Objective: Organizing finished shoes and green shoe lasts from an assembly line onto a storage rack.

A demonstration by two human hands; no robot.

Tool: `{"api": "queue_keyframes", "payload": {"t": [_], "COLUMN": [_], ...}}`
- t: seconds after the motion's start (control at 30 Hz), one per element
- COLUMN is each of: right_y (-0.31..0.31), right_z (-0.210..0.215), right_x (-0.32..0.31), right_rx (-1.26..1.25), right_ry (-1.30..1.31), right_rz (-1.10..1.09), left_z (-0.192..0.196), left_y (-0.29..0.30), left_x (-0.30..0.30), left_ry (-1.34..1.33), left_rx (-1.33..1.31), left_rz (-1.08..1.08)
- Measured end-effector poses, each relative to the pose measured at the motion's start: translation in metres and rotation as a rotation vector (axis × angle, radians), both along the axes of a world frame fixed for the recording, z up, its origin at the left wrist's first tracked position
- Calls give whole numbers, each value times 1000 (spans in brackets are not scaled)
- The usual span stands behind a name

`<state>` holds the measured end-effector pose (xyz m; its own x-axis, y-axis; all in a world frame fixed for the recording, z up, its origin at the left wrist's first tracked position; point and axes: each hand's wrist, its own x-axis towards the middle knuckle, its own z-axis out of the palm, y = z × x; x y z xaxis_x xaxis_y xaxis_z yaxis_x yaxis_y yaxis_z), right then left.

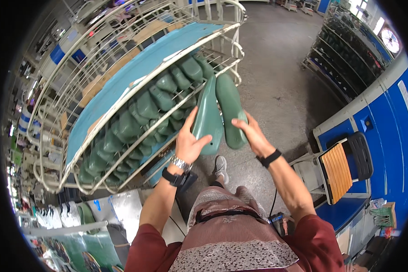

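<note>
Two green shoe lasts are held side by side in front of me, toes pointing away. My left hand (191,141) grips the left shoe last (209,115), thumb across its heel end; this one lies on its side. In my right hand (255,135) is the right shoe last (229,102), its flat sole facing up and my thumb pressed on it. Just beyond and to the left, a white wire rack (143,141) holds rows of similar green shoe lasts (146,105). The toes of the held pair overlap the rack's right end in view.
A blue panel (145,59) lies across the rack's upper shelf. To the right stand a blue machine (385,136) and a chair with a wooden slatted seat (335,172). A dark loaded rack (344,54) is farther back. At lower left is a metal-topped table (127,211).
</note>
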<state>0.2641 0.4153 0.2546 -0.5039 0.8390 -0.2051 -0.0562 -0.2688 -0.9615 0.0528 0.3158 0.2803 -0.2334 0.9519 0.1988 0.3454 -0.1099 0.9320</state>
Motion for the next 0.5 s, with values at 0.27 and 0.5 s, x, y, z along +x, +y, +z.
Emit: {"api": "queue_keyframes", "payload": {"t": [0.27, 0.5], "right_y": [198, 282], "right_z": [69, 13], "right_x": [-61, -122], "right_rx": [21, 547], "right_ry": [-97, -532], "right_rz": [78, -17], "left_z": [38, -23], "left_y": [190, 279], "left_x": [-24, -47], "left_ry": [284, 1074], "left_rx": [-163, -19], "left_rz": [185, 160]}}
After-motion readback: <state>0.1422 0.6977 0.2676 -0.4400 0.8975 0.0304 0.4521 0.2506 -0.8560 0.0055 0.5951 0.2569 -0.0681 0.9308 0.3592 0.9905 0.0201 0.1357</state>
